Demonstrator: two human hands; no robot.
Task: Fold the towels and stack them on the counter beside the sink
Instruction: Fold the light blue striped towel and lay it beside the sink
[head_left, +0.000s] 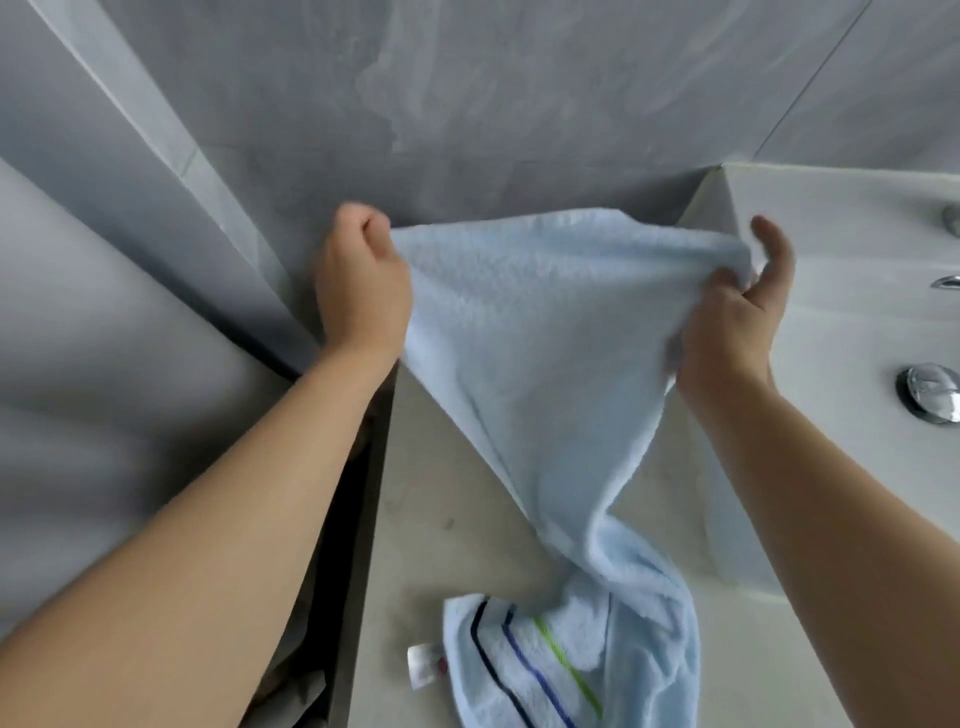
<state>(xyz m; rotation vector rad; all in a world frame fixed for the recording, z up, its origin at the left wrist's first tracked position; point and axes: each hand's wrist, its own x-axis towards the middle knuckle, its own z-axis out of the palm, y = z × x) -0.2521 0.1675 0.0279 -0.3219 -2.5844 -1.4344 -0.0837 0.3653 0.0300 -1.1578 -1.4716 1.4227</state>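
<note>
Mid-frame, the fluffy pale-blue terry towel (545, 332) is pinched at its top corners by the left hand (361, 283) and right hand (727, 322), striped tail trailing on the beige counter (452, 493) lower down, so it's probably spread-out-first, then halved.

A pale blue towel (540, 332) hangs unfolded, top edge stretched out, its striped lower end crumpled on the counter (441, 499).
</note>
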